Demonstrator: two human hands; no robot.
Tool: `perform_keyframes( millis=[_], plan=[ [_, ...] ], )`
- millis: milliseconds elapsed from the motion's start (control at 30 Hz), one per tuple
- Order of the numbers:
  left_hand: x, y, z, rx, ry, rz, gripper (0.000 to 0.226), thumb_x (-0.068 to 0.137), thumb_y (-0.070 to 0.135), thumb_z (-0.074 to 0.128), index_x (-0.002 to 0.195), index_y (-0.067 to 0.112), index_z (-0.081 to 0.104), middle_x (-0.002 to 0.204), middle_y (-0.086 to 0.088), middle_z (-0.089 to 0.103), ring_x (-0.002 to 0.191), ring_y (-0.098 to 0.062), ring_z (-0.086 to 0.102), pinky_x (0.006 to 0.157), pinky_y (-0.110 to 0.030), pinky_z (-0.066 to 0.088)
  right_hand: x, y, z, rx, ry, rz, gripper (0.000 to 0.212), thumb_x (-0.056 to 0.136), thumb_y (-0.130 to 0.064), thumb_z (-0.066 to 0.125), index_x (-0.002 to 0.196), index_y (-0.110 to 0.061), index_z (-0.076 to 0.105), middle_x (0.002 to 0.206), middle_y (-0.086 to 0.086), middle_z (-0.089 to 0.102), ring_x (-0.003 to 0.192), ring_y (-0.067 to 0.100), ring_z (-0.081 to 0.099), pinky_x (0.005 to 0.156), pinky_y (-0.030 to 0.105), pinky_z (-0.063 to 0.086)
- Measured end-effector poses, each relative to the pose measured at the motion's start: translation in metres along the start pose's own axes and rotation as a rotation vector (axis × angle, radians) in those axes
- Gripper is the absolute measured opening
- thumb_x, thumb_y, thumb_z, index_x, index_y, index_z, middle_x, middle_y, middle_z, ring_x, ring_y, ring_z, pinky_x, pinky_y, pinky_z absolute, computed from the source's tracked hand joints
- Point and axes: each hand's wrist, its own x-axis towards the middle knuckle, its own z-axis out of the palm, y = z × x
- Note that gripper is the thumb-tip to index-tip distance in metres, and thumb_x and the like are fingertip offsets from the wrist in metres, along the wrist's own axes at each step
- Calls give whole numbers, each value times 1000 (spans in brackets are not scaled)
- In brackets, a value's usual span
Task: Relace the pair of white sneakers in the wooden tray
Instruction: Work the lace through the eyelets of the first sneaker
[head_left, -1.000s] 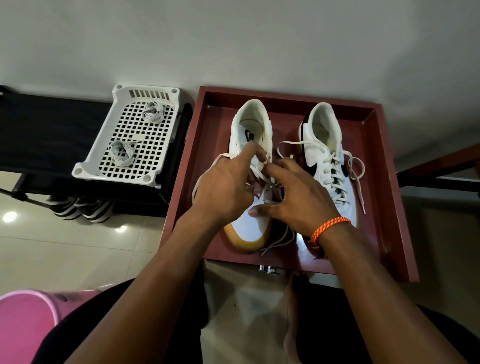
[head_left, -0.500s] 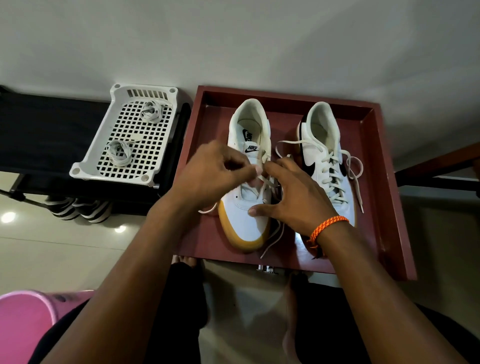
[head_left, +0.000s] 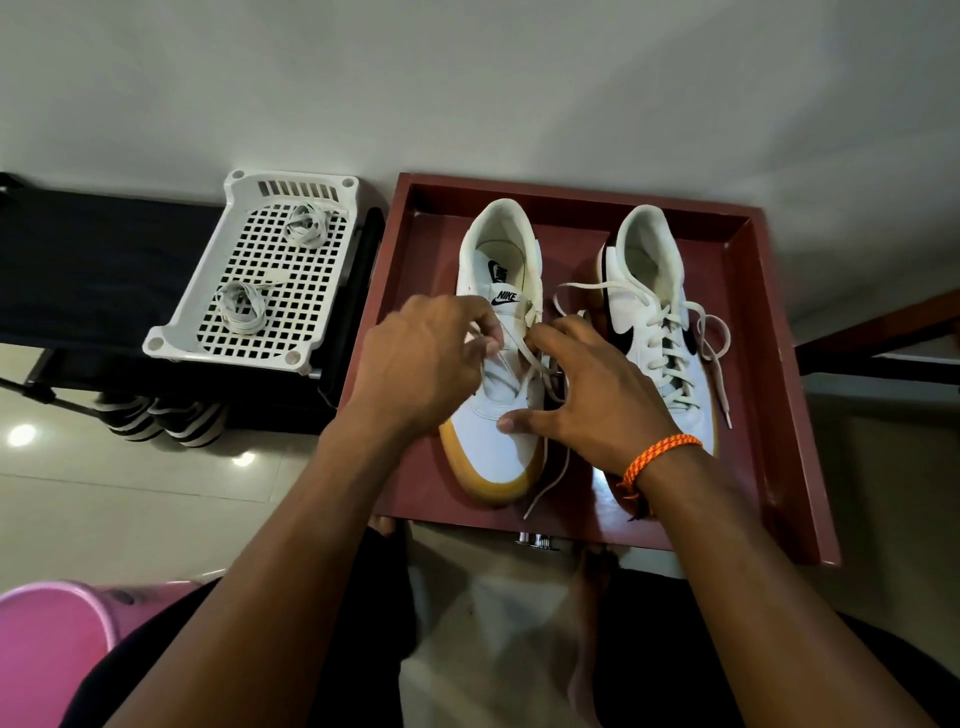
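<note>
The left sneaker (head_left: 501, 364) tongue label (black on white) reads "NIKE".

The scene is lit softly and evenly from above, and two round glare spots are reflected on the glossy floor tiles (head_left: 130, 467) at the left edge. Soft shadows are cast beneath the forearms and along the inner walls of the wooden tray (head_left: 748, 332). Straight lines are bowed toward the frame edges by the wide-angle lens, and slight motion blur is seen at the left hand (head_left: 426, 364).
</note>
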Motion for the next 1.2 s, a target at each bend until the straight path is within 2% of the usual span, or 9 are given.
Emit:
perform_keyframes(
  millis=[200, 267, 333, 467, 600, 767, 900, 1067, 1200],
  plan=[
    [2, -6, -4, -115, 177, -139, 16, 96, 19, 68, 90, 34, 69, 78, 15, 70, 77, -14, 67, 66, -43, 57, -1, 1, -1, 17, -6, 9, 73, 66, -60, 92, 125, -41, 52, 123, -17, 48, 100, 17, 59, 78, 44, 58],
    [3, -6, -7, -215, 86, -85, 27, 87, 12, 62, 85, 34, 77, 64, 10, 67, 61, -14, 61, 59, -46, 57, -1, 1, -1, 24, -11, 15, 73, 66, -60, 92, 124, -41, 52, 123, -17, 48, 100, 17, 59, 79, 43, 58],
    [2, -5, -9, -282, -120, -17, 35, 81, 19, 57, 87, 42, 83, 66, 11, 73, 56, -16, 63, 61, -49, 59, -1, 2, 0, 30, -10, 13, 72, 65, -60, 92, 122, -41, 52, 121, -17, 47, 98, 17, 59, 78, 43, 58],
    [-1, 0, 0, -171, -289, 33, 30, 84, 23, 66, 95, 44, 85, 75, 30, 72, 71, -1, 67, 69, -38, 60, 0, 2, 0, 45, -9, 12, 67, 65, -59, 93, 115, -40, 53, 119, -17, 47, 96, 17, 58, 77, 43, 57],
    [-5, 4, 9, -45, -250, 46, 15, 88, 35, 77, 98, 45, 83, 90, 19, 77, 96, -10, 68, 74, -39, 60, -1, 2, 1, 45, -2, 11, 68, 64, -57, 94, 116, -38, 54, 122, -17, 47, 97, 17, 58, 77, 44, 58],
    [-6, 5, 17, 73, -193, 43, 4, 90, 41, 77, 91, 41, 73, 94, 13, 71, 107, -15, 61, 69, -33, 48, 0, 1, 2, 39, 8, 10, 71, 65, -58, 94, 122, -40, 54, 123, -18, 47, 98, 16, 57, 76, 43, 58],
    [-7, 9, 12, 138, -146, 52, 2, 98, 38, 69, 98, 37, 69, 99, 6, 68, 92, -21, 66, 69, -36, 49, -1, 1, 1, 21, 0, 4, 70, 67, -59, 92, 123, -40, 53, 123, -17, 47, 99, 17, 58, 77, 45, 58],
    [0, -9, -8, 70, 15, -37, 8, 101, 37, 68, 94, 37, 66, 76, 11, 63, 76, -19, 64, 66, -37, 50, 0, 2, -1, 14, -11, 9, 73, 67, -60, 91, 125, -41, 52, 125, -18, 47, 102, 17, 59, 80, 45, 58],
    [1, -6, -4, -79, -135, -16, 17, 91, 30, 72, 95, 43, 81, 64, 19, 64, 68, -7, 63, 63, -30, 48, 0, 2, 0, 37, -8, 15, 72, 66, -59, 92, 123, -40, 53, 124, -18, 47, 100, 17, 59, 79, 45, 58]
  ],
)
